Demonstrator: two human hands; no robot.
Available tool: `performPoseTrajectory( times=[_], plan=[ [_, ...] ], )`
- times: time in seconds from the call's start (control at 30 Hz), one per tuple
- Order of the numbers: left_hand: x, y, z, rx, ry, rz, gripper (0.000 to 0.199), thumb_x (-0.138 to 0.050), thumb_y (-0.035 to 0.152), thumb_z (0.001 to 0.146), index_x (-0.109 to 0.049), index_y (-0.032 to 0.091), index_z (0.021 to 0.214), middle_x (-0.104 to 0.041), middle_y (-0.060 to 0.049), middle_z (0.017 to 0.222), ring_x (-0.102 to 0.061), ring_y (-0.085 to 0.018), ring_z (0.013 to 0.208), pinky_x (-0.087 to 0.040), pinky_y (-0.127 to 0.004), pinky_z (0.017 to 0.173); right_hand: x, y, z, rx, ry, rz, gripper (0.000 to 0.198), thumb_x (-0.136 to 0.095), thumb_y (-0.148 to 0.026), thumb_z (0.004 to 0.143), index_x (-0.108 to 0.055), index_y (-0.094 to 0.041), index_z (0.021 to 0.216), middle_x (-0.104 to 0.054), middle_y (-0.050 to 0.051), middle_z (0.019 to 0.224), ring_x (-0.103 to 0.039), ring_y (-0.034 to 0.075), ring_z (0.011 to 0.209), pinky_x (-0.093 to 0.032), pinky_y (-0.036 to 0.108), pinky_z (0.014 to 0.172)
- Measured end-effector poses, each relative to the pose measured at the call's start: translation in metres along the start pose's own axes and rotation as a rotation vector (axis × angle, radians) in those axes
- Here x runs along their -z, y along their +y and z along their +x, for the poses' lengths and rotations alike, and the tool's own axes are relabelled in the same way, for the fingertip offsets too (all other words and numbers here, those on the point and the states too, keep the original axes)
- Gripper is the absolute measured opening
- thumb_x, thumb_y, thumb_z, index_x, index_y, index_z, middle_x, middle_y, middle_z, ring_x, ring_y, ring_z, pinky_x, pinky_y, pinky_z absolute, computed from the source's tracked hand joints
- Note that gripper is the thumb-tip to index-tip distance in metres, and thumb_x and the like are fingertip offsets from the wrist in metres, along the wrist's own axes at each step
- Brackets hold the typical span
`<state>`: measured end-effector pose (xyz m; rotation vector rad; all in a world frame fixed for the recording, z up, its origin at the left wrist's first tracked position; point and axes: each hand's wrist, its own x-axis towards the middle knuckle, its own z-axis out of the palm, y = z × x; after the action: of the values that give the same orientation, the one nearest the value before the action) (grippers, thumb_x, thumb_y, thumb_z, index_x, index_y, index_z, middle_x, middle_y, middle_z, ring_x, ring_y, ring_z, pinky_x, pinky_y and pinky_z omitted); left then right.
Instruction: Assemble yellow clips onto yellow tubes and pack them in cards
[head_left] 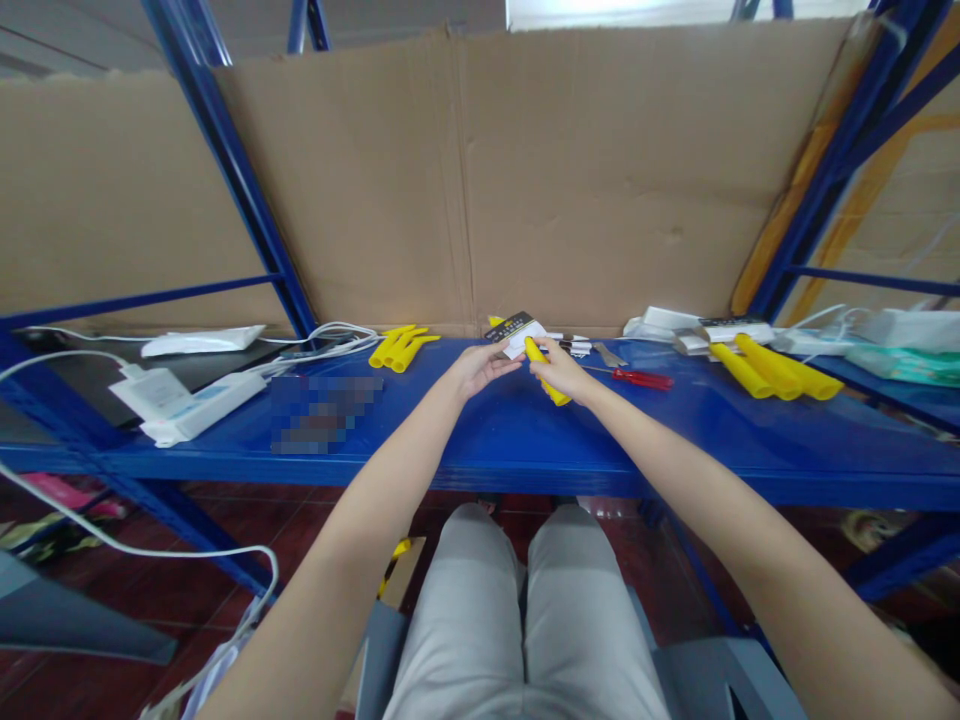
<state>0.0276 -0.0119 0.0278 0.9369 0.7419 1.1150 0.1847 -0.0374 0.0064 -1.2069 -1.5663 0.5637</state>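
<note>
My left hand [481,370] holds a small black-and-white card [519,334] by its lower edge, fingers partly stretched out beneath it. Whether it is a flat card or a thin box, I cannot tell. My right hand [564,370] is closed around a yellow tube-like handle [555,393], whose upper end touches or nearly touches the card. Just right of that hand lies a screwdriver [642,378] with a red handle. Behind the hands are a small metal piece [610,355] and some black-and-white pieces [576,345], partly covered.
Yellow tapered pieces [405,348] lie left on the blue shelf [480,440]; larger yellow tubes [776,370] lie right. A white power strip [202,408] with cables sits at far left, beside a blurred-out patch. White boxes [667,320] stand back right. Cardboard [600,180] walls the back.
</note>
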Motion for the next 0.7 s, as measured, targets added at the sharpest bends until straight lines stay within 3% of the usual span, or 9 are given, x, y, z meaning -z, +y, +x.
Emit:
performPoseTrajectory(
  times=[0.1,0.2,0.4,0.7],
  plan=[
    [-0.001,0.002,0.000,-0.017,0.093,-0.035,0.024,-0.053,0.001,0.087,-0.062,0.001,0.109,-0.072,-0.018,0.089,-0.073,-0.021,0.079,-0.060,-0.030,0.081,0.003,-0.005,-0.004,-0.077,-0.173,-0.093,0.071,-0.055,-0.015,0.069,-0.039,-0.018,0.138,-0.063,0.002,0.086,-0.056,0.013,0.061,-0.048,0.028,0.060],
    [-0.002,0.004,-0.001,-0.040,0.192,-0.049,0.026,-0.052,-0.002,0.086,-0.061,-0.001,0.111,-0.072,-0.018,0.088,-0.073,-0.021,0.078,-0.060,-0.030,0.078,0.004,-0.010,-0.006,-0.081,-0.222,-0.146,0.078,-0.053,-0.015,0.069,-0.032,-0.018,0.144,-0.062,0.005,0.091,-0.055,0.013,0.062,-0.048,0.028,0.061],
    [-0.001,0.005,0.000,-0.093,0.318,-0.044,0.028,-0.054,-0.004,0.084,-0.060,-0.002,0.111,-0.072,-0.019,0.090,-0.073,-0.023,0.079,-0.061,-0.030,0.076,0.002,-0.006,-0.003,-0.034,-0.241,-0.218,0.072,-0.053,-0.013,0.069,-0.039,-0.012,0.140,-0.063,0.010,0.104,-0.059,0.015,0.074,-0.049,0.030,0.071],
    [0.001,0.004,0.004,-0.106,0.403,-0.061,0.023,-0.056,-0.006,0.081,-0.060,0.002,0.102,-0.069,-0.015,0.089,-0.071,-0.022,0.085,-0.062,-0.028,0.073,0.003,-0.001,-0.001,0.071,-0.257,-0.353,0.062,-0.055,-0.012,0.071,-0.048,-0.013,0.132,-0.060,0.014,0.126,-0.060,0.022,0.105,-0.044,0.037,0.093]
  ],
)
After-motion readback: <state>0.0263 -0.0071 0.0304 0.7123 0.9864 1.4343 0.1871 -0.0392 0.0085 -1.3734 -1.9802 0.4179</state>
